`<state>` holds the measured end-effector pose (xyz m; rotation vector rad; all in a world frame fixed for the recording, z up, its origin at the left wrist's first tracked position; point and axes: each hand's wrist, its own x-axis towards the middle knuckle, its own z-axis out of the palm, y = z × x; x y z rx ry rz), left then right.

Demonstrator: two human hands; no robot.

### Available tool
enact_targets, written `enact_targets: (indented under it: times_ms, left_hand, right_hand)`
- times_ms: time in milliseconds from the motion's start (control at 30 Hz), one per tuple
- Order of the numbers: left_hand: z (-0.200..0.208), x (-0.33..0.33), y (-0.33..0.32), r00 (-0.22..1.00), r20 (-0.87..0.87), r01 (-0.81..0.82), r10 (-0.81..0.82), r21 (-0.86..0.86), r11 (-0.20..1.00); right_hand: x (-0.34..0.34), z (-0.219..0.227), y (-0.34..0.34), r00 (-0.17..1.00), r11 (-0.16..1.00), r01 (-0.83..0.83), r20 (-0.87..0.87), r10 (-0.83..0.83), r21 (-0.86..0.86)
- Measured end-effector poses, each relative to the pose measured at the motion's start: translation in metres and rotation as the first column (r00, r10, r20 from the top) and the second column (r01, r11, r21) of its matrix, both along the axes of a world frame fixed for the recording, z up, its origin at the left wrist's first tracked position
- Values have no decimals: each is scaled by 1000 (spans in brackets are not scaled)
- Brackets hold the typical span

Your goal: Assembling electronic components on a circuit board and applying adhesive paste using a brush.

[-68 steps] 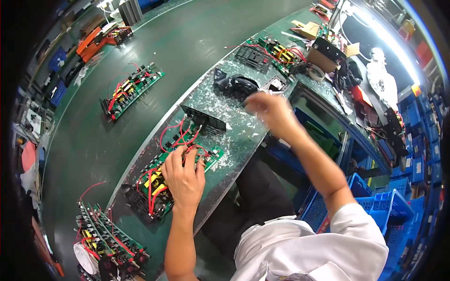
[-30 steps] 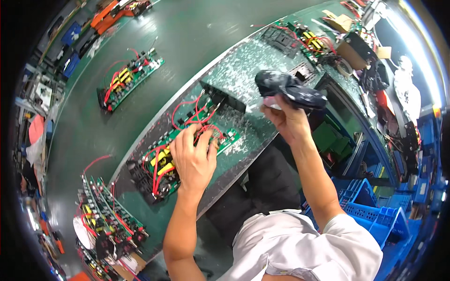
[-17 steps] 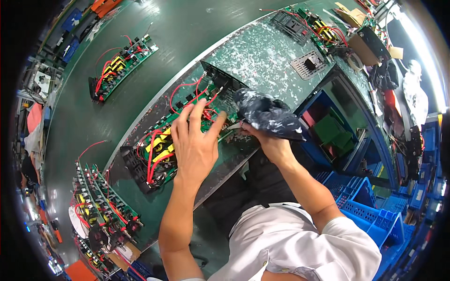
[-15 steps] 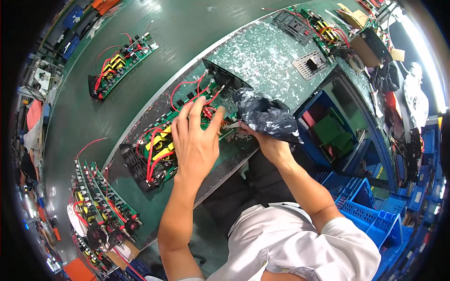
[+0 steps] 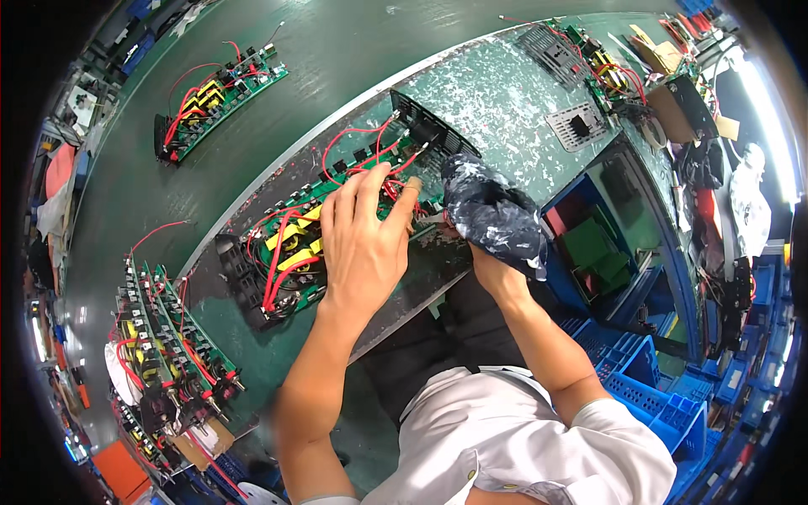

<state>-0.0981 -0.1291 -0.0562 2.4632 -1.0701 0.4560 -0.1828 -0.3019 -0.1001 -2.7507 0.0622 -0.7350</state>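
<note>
A long green circuit board [image 5: 282, 244] with yellow coils and red wires lies on the worktable in front of me. A black slotted end panel [image 5: 433, 126] stands at its far right end. My left hand [image 5: 366, 244] rests over the board's middle, its fingers spread, touching among the red wires. My right hand [image 5: 495, 265] is closed beneath a crumpled black covering with white smears [image 5: 492, 210]. A narrow light tip [image 5: 435, 220] shows beside the board's near edge; the covering hides most of the tool and my fingers.
Another board [image 5: 206, 109] lies further back on the green table. Several boards [image 5: 164, 337] stand at the left. A perforated metal plate [image 5: 578, 126] lies at the right, near a blue bin [image 5: 551, 198]. Blue crates [image 5: 640, 370] stand beside me.
The view has shifted slightly. The black covering has turned and tilts more steeply downward to the right. My left hand stays over the board, its fingers slightly shifted.
</note>
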Motion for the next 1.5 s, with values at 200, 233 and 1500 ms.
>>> enact_targets:
  times_ms: [200, 233, 1500]
  left_hand:
    - [2, 0, 0, 1000, 1, 1, -1, -1, 1000]
    - [1, 0, 0, 1000, 2, -2, 2, 1, 1000]
    - [0, 0, 0, 1000, 24, 2, -1, -41, 999]
  right_hand:
    - [1, 2, 5, 998, 999, 23, 58, -26, 47]
    - [1, 3, 5, 999, 1000, 7, 33, -7, -15]
    - [-3, -27, 7, 987, 998, 36, -155, -42, -42]
